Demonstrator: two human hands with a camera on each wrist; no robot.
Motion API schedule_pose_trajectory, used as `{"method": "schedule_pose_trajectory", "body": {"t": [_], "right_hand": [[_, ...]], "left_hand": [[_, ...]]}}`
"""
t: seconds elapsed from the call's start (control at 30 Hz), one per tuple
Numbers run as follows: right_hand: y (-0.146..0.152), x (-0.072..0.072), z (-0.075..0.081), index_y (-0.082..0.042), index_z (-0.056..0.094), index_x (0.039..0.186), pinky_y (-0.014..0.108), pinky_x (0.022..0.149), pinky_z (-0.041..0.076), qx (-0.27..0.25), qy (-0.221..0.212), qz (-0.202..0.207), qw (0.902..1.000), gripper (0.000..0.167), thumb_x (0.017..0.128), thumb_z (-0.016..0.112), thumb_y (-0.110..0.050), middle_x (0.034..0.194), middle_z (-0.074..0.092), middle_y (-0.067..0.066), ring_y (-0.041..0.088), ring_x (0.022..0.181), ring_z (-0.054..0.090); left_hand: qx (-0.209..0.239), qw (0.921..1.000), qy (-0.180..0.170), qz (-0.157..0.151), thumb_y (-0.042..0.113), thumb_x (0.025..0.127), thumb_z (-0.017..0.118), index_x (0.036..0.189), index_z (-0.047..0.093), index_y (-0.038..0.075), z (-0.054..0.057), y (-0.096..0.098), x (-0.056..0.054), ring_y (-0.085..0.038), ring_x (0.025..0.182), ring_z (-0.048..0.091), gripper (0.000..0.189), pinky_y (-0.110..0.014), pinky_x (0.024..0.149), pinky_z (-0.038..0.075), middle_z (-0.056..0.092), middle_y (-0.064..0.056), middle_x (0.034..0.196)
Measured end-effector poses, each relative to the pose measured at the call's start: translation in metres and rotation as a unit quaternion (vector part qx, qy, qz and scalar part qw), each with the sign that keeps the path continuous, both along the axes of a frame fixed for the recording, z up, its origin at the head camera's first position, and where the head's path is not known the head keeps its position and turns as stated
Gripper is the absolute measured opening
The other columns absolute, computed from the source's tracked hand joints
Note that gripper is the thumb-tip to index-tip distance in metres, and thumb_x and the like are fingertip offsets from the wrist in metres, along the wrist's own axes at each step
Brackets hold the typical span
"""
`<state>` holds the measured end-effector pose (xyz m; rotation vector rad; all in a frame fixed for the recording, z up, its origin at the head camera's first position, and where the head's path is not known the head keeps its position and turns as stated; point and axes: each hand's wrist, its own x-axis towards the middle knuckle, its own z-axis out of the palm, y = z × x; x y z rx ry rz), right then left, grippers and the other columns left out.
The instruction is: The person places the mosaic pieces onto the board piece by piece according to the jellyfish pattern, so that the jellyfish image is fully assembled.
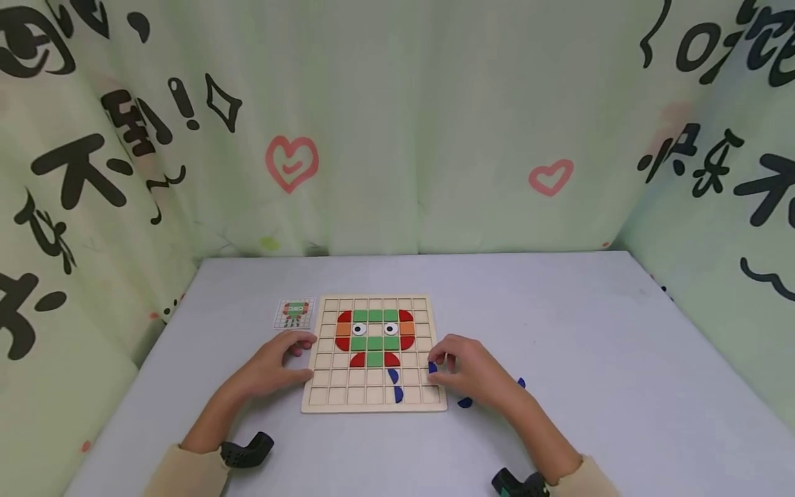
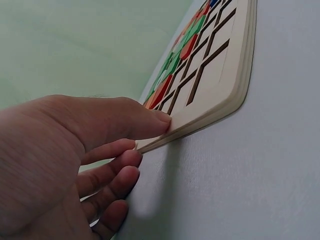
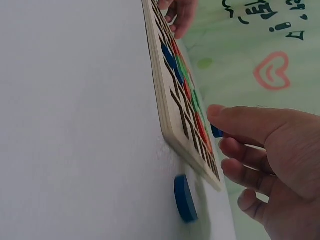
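Note:
A wooden grid board [image 1: 329,397] lies on the table, bearing a figure of green, red and orange pieces with two eye pieces. Two blue pieces, the upper [image 1: 393,376] and the lower [image 1: 399,394], sit below the figure. My left hand [image 1: 273,366] rests against the board's left edge, thumb and index apart; in the left wrist view its thumb [image 2: 145,120] touches the rim. Over the board's right edge, my right hand [image 1: 468,366] pinches a blue piece [image 3: 216,131] between thumb and index, mostly covered by the fingers.
A picture card [image 1: 295,314] of a similar figure lies by the board's upper left corner. Two loose blue pieces, one near [image 1: 465,402] and one farther right [image 1: 522,382], lie on the white table [image 1: 559,310]. A printed curtain [image 1: 422,138] surrounds the table's back and sides.

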<state>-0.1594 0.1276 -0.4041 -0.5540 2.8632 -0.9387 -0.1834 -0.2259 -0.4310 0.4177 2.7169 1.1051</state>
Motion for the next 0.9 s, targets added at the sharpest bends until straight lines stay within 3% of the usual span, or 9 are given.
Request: {"method": "schedule_pose_trajectory", "body": {"t": [0.37,0.6,0.9], "right_hand": [[-0.053,-0.007,-0.008,-0.017,0.069,0.091,0.021,0.067,0.043,0.012,-0.007,0.057,0.9983,0.018,0.079,0.080,-0.025,0.081,0.058,-0.008,0.010,0.077,0.052],[-0.064,-0.008,-0.011,-0.018,0.070,0.093,0.020,0.070,0.045,0.036,-0.011,0.068,0.9969,0.019,0.080,0.079,-0.028,0.083,0.059,-0.010,0.007,0.079,0.051],[-0.071,-0.010,-0.012,-0.019,0.072,0.094,0.021,0.072,0.046,0.023,0.007,0.084,0.9962,0.018,0.081,0.078,-0.030,0.086,0.060,-0.009,0.007,0.081,0.053]], "left_hand": [[0.002,0.9999,-0.006,0.009,0.015,0.077,0.079,0.126,0.057,0.009,0.000,0.002,0.001,-0.018,0.102,0.048,0.054,-0.035,0.087,0.045,0.056,-0.003,0.113],[0.008,0.9996,-0.017,0.020,0.014,0.076,0.080,0.125,0.057,0.011,-0.002,0.005,0.003,-0.018,0.102,0.049,0.054,-0.035,0.088,0.045,0.056,-0.002,0.113],[0.004,0.9997,-0.009,0.022,0.013,0.078,0.079,0.126,0.057,0.011,0.000,0.006,0.001,-0.018,0.103,0.049,0.053,-0.036,0.089,0.045,0.056,-0.001,0.114]]}}
